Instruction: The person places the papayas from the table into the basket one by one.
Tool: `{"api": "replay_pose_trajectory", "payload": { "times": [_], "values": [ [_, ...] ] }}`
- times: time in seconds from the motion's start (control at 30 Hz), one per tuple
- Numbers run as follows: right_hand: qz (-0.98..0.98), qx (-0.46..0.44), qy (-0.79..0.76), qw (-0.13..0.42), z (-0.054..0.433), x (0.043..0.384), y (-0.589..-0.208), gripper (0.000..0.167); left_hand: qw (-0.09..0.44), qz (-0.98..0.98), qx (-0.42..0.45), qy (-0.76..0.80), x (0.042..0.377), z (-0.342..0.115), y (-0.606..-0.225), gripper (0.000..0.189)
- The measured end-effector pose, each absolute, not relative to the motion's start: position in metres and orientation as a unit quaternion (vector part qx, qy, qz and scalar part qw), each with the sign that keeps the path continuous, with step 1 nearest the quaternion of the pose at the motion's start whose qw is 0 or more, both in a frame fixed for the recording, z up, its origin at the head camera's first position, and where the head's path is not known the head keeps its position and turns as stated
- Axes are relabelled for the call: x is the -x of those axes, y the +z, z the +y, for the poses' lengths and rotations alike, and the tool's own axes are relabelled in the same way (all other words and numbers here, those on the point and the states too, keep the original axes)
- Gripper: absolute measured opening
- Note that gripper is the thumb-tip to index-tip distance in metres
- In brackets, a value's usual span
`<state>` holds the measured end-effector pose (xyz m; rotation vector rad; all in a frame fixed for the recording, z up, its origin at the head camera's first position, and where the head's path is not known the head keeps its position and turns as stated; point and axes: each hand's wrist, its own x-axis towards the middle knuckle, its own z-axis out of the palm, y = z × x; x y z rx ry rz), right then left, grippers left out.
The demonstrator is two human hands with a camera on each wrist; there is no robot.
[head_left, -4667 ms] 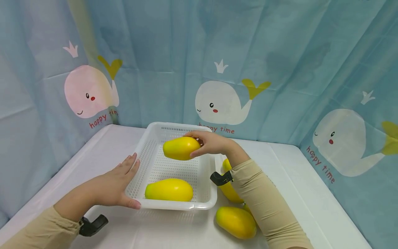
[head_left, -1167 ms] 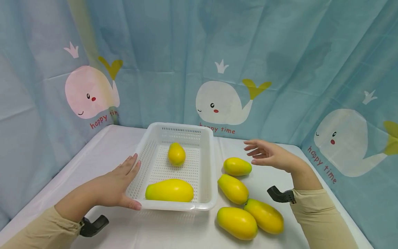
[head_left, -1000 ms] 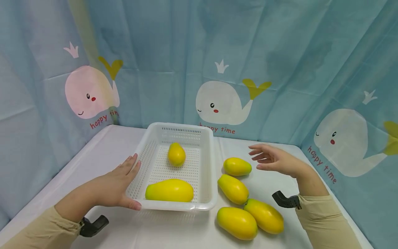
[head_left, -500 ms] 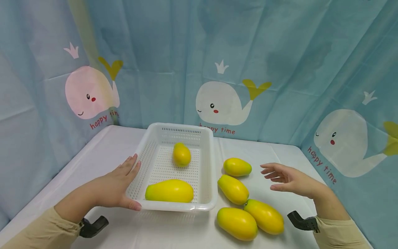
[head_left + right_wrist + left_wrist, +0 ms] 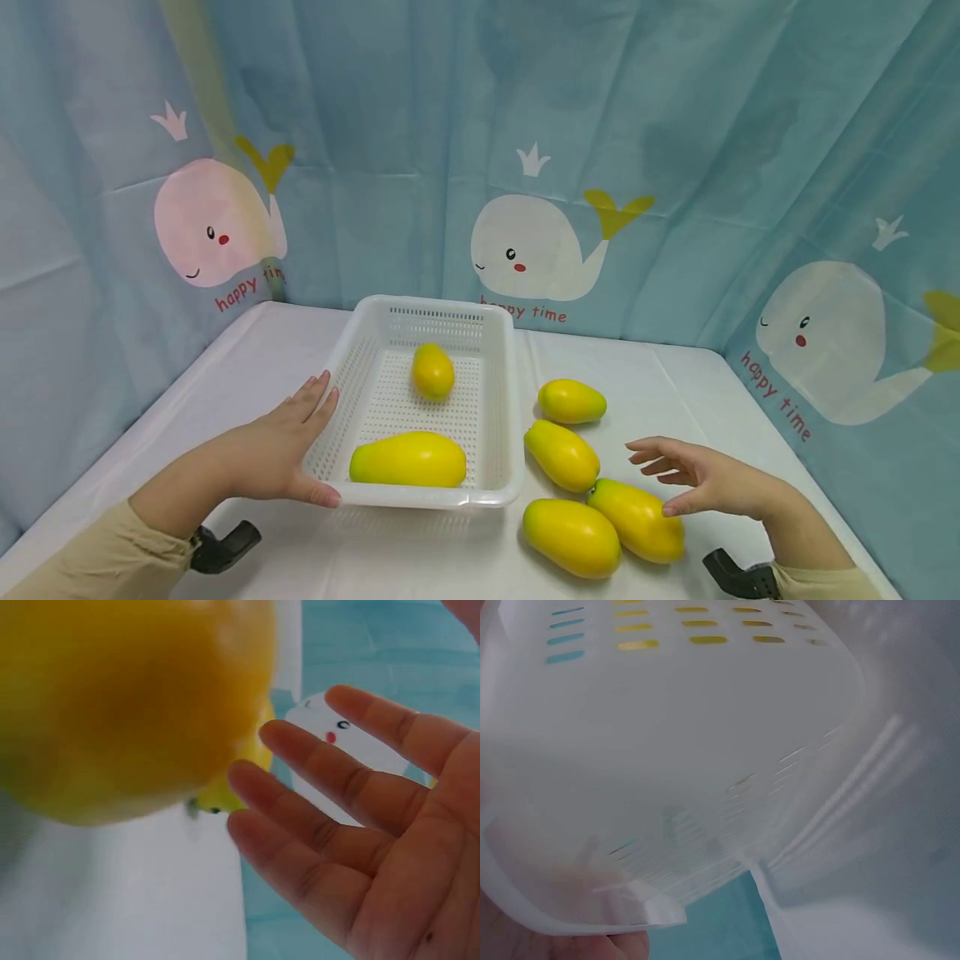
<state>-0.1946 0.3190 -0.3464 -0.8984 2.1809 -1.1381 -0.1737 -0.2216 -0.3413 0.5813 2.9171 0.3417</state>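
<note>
Moved lower since before, the right hand (image 5: 716, 482) hangs loose, holding nothing, near four yellow fruits (image 5: 562, 456) right of the basket (image 5: 420, 497). From far off I see the left hand (image 5: 273, 450), straight-fingered, touching the basket's left side. Two more fruits (image 5: 411, 459) lie inside.

"Happy time" Printed Three Times on Curtain (image 5: 375, 100)

In red, "happy time" is printed whole beneath the right-hand whale (image 5: 832, 342); beneath the middle whale (image 5: 532, 267), its start is partly hidden by the basket (image 5: 420, 497); beneath the pink whale (image 5: 187, 217), its end is lost in a fold.
</note>
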Motion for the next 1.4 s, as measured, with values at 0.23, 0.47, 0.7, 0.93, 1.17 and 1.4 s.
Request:
{"api": "replay_pose_trajectory", "payload": {
  "times": [0.23,0.47,0.7,0.93,1.17,1.4],
  "values": [
    [0.803,0.303,-0.409,0.31,0.314,0.195,-0.359,0.063,0.066,0.971,-0.204,0.108,0.174,-0.223,-0.341,0.133],
    [0.818,0.279,-0.378,0.331,0.311,0.194,-0.363,0.066,0.065,0.971,-0.205,0.107,0.174,-0.223,-0.34,0.133],
    [0.847,0.258,-0.338,0.32,0.316,0.195,-0.364,0.064,0.068,0.971,-0.202,0.109,0.174,-0.223,-0.34,0.133],
    [0.851,0.246,-0.341,0.314,0.321,0.198,-0.368,0.063,0.066,0.971,-0.202,0.11,0.174,-0.223,-0.341,0.132],
    [0.861,0.24,-0.337,0.298,0.323,0.2,-0.366,0.062,0.068,0.971,-0.201,0.113,0.174,-0.223,-0.34,0.132],
    [0.88,0.214,-0.326,0.27,0.324,0.203,-0.364,0.062,0.071,0.971,-0.199,0.115,0.173,-0.222,-0.341,0.132]
  ]
}}
